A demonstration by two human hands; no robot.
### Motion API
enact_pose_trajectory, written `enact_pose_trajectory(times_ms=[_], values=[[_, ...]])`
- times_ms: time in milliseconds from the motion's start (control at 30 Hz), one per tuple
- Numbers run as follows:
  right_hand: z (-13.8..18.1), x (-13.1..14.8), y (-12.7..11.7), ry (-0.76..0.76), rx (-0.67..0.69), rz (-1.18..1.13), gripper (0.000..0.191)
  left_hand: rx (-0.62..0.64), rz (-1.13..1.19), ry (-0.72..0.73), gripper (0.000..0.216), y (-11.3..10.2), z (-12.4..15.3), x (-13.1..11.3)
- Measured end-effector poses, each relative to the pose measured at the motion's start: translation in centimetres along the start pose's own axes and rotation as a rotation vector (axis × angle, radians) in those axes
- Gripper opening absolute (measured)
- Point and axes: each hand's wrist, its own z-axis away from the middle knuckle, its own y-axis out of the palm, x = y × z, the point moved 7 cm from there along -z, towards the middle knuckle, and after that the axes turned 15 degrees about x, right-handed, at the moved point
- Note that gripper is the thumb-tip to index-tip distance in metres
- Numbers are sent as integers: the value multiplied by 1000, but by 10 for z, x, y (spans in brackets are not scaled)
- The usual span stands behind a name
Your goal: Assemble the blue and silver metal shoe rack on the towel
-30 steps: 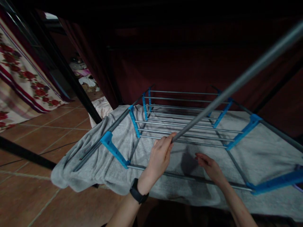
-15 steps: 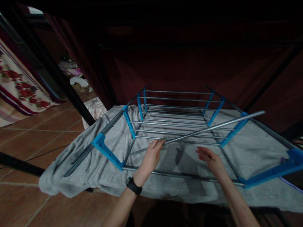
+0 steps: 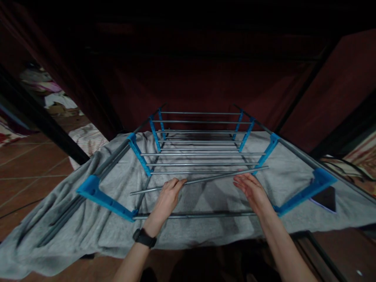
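A loose metal rod (image 3: 211, 178) lies slantwise across the near section of a drying rack, its right end higher. My left hand (image 3: 167, 197), with a black watch on the wrist, is closed around the rod left of its middle. My right hand (image 3: 253, 192) is at the rod's right part, fingers stretched out; whether they touch it is unclear. The rack has metal rungs (image 3: 202, 154) between blue plastic brackets. The nearest left bracket (image 3: 105, 199) and right bracket (image 3: 305, 196) stand either side of my hands, joined low down by a front bar (image 3: 205, 215).
Beneath the rack a grey blanket (image 3: 211, 235) covers a raised surface. A dark flat object with a purple edge (image 3: 326, 199) lies by the right bracket. Dark red curtains (image 3: 199, 82) hang behind. Dark posts (image 3: 44, 117) stand at the left, with piled cloth (image 3: 60, 100) beyond.
The rod has swung closer to level and lower at its right end. My right hand has come up to the rod. The view has turned right, showing the dark flat object more fully.
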Motion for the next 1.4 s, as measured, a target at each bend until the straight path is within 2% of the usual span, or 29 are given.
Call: enact_pose_trajectory(times_ms=[167, 367, 567, 767, 933, 1233, 1400], values=[[-2, -1, -9, 6, -23, -81, 30, 49, -77, -41, 52, 0, -1, -2], [0, -18, -35, 18, -166, -105, 14, 101, -142, -64, 61, 6, 0, 6], [0, -34, -56, 105, -276, -177, 2, 138, -216, -141, 49, 9, 2, 16], [2, -40, -72, 216, -385, -243, 12, 226, -276, -199, 47, 10, 6, 21], [4, -41, -81, 239, -406, -243, 16, 291, -300, -245, 42, 11, 10, 23], [7, -44, -106, 293, -544, -230, 16, 288, -317, -271, 40, 15, 16, 27], [10, -44, -110, 328, -572, -222, 22, 304, -344, -287, 41, 20, 17, 30]])
